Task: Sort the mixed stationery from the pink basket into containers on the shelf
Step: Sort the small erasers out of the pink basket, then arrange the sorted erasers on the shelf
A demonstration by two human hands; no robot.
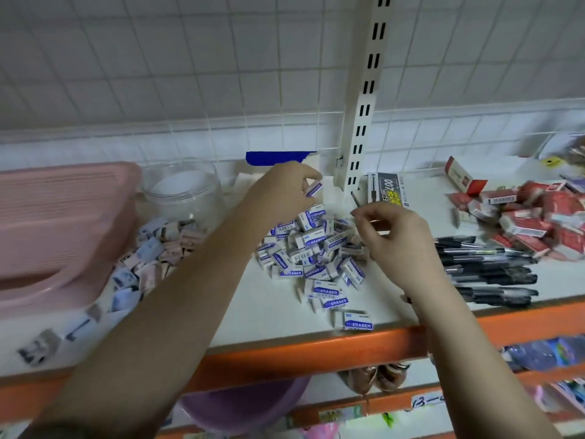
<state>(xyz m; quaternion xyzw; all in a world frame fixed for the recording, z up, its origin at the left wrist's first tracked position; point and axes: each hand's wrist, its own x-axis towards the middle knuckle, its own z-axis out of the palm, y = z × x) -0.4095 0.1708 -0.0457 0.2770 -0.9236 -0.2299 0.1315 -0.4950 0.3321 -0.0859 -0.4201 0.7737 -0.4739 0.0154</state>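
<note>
White-and-blue cardboard is what I have between thumb and forefinger: my left hand (286, 188) pinches one small eraser box (314, 189), lifted clear above the far edge of the eraser pile (311, 251) on the shelf (259, 315). The box's long axis tilts up toward the right, roughly along the line of my fingertips. My right hand (391, 231) hovers just right of the pile with its fingers curled in; something thin seems to be nipped at the thumb and forefinger, but it is too blurred for me to say what, or whether anything is held at all. The relation that matters, as I judge it, is sideways: the clear plastic jar (183, 191) stands to the left of my left hand, at about the same depth on the shelf, with my own forearm lying between the pile and the jar. Whether the jar is the right home for erasers I cannot tell. The left hand is plainly the nearer one to it. The pink basket (60, 223) sits upturned at the far left, with pale pink and blue erasers (148, 258) spilled beside it. Black pens (484, 270) and red boxes (535, 223) lie well to the right.
</note>
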